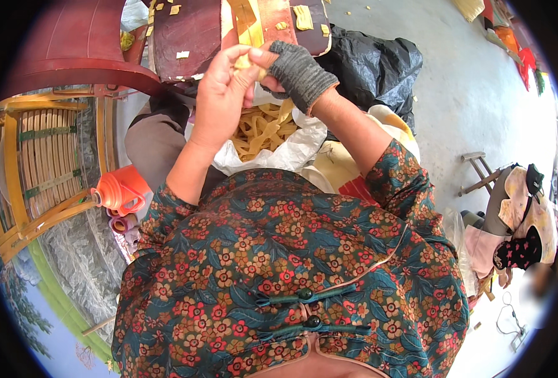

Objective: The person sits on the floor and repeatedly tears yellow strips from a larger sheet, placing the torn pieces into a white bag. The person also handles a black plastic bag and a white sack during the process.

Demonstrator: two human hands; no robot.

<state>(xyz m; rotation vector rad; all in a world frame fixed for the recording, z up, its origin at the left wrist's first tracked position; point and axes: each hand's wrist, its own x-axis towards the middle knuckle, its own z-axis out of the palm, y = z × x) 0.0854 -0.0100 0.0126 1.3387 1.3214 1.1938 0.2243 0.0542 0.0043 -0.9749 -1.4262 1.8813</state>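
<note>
My left hand (219, 88) and my right hand (277, 68) meet at the upper middle, fingers closed together. Pinched between them is a pale yellow folded strip (243, 62). The right hand wears a grey knitted fingerless glove (304, 74), and some of its fingers are hidden behind the left. Just beyond the hands, a longer yellow strip (243, 20) lies over a dark red padded surface (187, 34). Below them, in front of my lap, an open white bag (308, 135) holds many loose yellow strips (253, 133).
Small yellow scraps (303, 17) lie on the padded surface. A black plastic bag (373, 66) sits on the floor to its right. At left are a red chair (96, 69), a slatted bamboo chair (46, 148) and an orange jug (124, 189). Another person (521, 220) sits at far right.
</note>
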